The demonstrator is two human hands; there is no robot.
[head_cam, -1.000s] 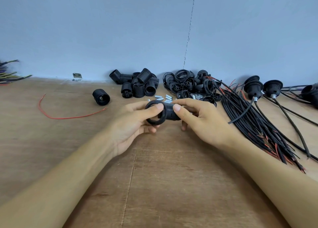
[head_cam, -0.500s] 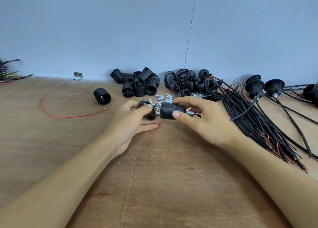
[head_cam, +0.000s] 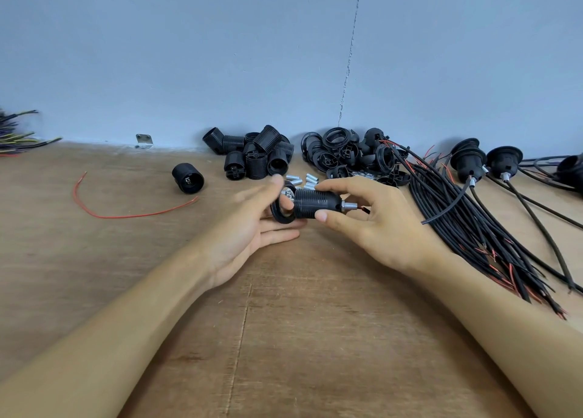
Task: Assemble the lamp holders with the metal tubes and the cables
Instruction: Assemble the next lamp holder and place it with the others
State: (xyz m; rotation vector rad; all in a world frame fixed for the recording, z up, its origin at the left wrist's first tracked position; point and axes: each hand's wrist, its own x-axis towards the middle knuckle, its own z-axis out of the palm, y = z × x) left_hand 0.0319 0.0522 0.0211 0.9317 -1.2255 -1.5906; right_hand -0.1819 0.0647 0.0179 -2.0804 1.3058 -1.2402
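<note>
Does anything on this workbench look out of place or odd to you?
Mildly. One loose red wire lies curled at the left, far from the cable bundle on the right, and a single black holder sits apart from its pile. A thin crack runs down the wall.

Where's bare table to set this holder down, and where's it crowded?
Right hand grips the holder, left hand the ring. Free: the table between both forearms, nearer than the hands; also left, nearer than the red wire and lone holder. Crowded: holder pile, ring pile and metal tubes by the wall; cable bundle on the right.
</note>
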